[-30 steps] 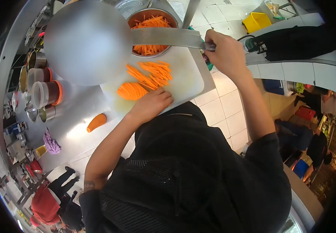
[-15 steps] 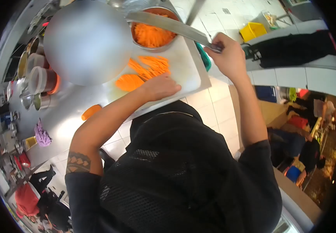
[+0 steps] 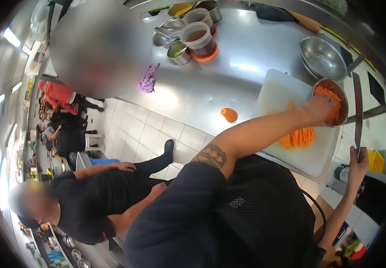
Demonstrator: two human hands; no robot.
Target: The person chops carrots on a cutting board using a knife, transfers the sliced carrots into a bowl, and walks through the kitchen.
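The right hand (image 3: pixel 359 161) grips the knife (image 3: pixel 358 107) to one side, likely for safe clearance; the left hand (image 3: pixel 320 110) is among carrot strips (image 3: pixel 333 117) in the bowl (image 3: pixel 344 100), its grip's closure indeterminable. The bowl sits at the cutting board's (image 3: pixel 277 87) edge, presumably for easy reach.

A head-worn camera is looking forward and down from nearby, with the worktop (image 3: pixel 246 42) lying toward one o'clock.

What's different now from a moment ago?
The left hand has moved from the cut carrot on the board into the bowl; its grip is unclear. The knife no longer crosses over the bowl. The view has swung left. Unchanged: the right hand holds the knife; the carrot piece lies on the metal table.
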